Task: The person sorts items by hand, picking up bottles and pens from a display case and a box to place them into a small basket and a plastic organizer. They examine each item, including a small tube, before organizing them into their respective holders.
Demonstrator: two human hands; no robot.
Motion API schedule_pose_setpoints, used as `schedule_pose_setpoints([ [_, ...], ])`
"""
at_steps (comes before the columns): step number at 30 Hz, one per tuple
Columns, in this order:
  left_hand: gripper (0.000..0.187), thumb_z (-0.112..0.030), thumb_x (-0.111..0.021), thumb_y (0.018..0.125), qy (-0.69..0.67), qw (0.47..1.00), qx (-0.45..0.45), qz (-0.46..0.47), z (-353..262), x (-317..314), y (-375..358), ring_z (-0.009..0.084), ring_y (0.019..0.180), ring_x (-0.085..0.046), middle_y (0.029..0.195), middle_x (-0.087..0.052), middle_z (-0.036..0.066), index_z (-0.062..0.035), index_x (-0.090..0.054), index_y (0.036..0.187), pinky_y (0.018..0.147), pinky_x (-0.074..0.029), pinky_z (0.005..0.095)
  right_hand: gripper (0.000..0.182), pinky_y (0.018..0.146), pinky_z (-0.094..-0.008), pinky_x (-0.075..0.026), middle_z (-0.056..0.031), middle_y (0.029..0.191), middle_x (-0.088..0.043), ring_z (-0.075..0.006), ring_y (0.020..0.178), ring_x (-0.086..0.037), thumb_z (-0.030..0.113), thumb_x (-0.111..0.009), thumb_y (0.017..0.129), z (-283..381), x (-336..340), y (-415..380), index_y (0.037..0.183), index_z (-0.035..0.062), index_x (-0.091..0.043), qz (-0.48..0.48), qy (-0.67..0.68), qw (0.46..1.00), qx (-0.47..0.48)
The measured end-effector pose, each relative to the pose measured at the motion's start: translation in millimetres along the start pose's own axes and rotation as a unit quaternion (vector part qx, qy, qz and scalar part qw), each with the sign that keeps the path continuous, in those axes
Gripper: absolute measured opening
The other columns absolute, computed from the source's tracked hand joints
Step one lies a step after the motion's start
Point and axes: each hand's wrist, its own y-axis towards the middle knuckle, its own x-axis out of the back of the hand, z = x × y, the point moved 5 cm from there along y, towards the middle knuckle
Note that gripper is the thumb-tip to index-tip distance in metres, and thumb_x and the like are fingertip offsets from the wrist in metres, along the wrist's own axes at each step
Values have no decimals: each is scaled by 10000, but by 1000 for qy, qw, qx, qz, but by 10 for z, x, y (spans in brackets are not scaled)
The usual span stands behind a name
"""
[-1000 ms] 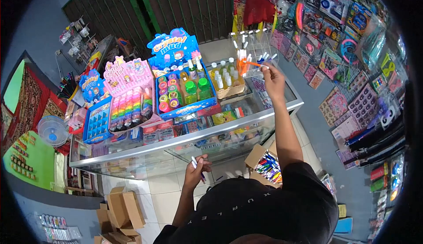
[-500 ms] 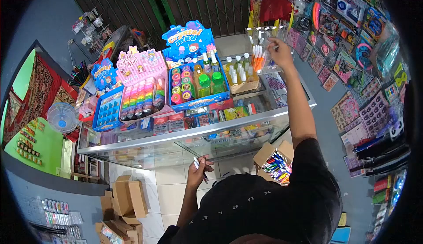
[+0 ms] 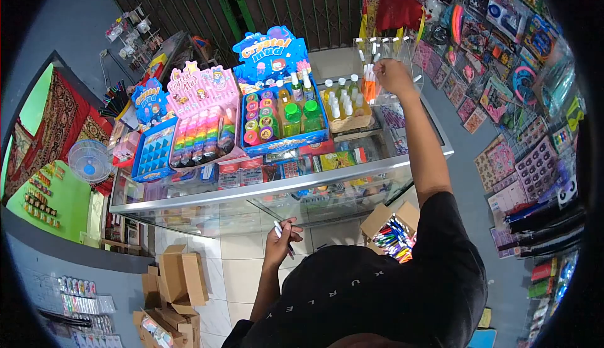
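At the front of the glass counter, my left hand (image 3: pixel 280 242) is closed around pens; a white end sticks out at the top and a dark end below. My right hand (image 3: pixel 396 77) reaches to the far right of the counter, its fingers bent together at a clear display stand (image 3: pixel 406 52). Orange-and-white pens (image 3: pixel 370 84) stand upright in the stand beside these fingertips, and white-capped pens line its upper row. Whatever the right fingertips hold is hidden by the hand.
On the glass counter (image 3: pixel 283 184) stand a blue box of slime jars (image 3: pixel 286 143), a pink box of rainbow tubes (image 3: pixel 204 134) and a basket of bottles (image 3: pixel 346 121). Below is a carton of pens (image 3: pixel 395 238). Cardboard boxes (image 3: pixel 179 276) lie lower left; packaged toys hang right.
My right hand has moved slightly left and down, closer to the upright pens in the stand. My left hand stays nearly in place with its pens.
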Motion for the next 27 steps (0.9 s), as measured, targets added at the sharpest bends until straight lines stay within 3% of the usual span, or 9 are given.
schedule_pose_setpoints([
  [6,466,-360,-466,1026,13,1000,8,-3,59,36,12,137,743,-661,941,-697,100,18,-515,1292,551,-493,230,167,803,-442,-534,-160,903,-704,-357,878,-676,145,-625,792,6,-65,65,918,120,-730,13,-12,1000,-7],
  [10,464,-368,-466,1024,9,1000,12,-1,84,25,31,137,744,-663,939,-698,96,9,-518,1288,498,-475,222,166,793,-432,-536,-154,882,-706,-339,864,-683,159,-643,789,48,-68,33,919,100,-728,26,-7,1000,-3],
  [12,467,-367,-462,1026,8,1000,10,3,52,13,34,138,745,-661,934,-694,101,13,-507,1292,533,-489,230,176,789,-421,-535,-149,894,-706,-332,866,-683,171,-656,788,106,-22,-8,927,87,-723,22,7,1000,5],
  [15,484,-377,-454,1027,-2,1000,5,10,-29,-31,34,145,745,-658,928,-684,113,22,-487,1299,605,-513,251,186,769,-390,-530,-133,918,-700,-315,817,-675,149,-674,784,318,192,-160,943,61,-708,-88,4,993,84],
  [18,513,-394,-436,1030,-43,999,21,16,-128,-67,144,157,733,-650,937,-670,129,37,-460,1308,707,-530,288,188,731,-330,-516,-107,928,-692,-239,769,-663,63,-682,769,546,328,-396,957,48,-694,-112,92,983,108],
  [21,569,-414,-430,1025,-163,984,17,71,-476,-177,371,154,797,-639,968,-657,125,30,-413,1380,740,-532,294,185,697,-277,-494,-84,875,-688,-151,731,-630,-28,-669,772,971,286,-900,945,33,-683,-71,191,973,110],
  [23,515,-378,-428,1032,-187,976,-9,112,-787,-283,510,161,758,-636,955,-661,130,33,-442,1341,741,-543,286,174,689,-251,-482,-66,832,-680,-95,728,-609,-56,-671,789,1174,72,-1288,940,29,-678,30,260,962,76],
  [24,487,-349,-430,1031,-207,969,-16,138,-942,-363,556,198,751,-654,946,-652,177,58,-441,1299,728,-546,310,161,685,-251,-484,-56,820,-679,-91,719,-604,-51,-674,797,1241,-52,-1488,938,27,-675,71,325,941,63],
  [27,450,-332,-437,1034,-205,966,-35,156,-1225,-568,600,152,629,-568,822,-602,99,60,-467,1252,597,-481,269,159,661,-246,-482,-32,797,-669,-75,706,-595,-45,-675,810,1401,-313,-1929,952,27,-674,135,386,911,41],
])
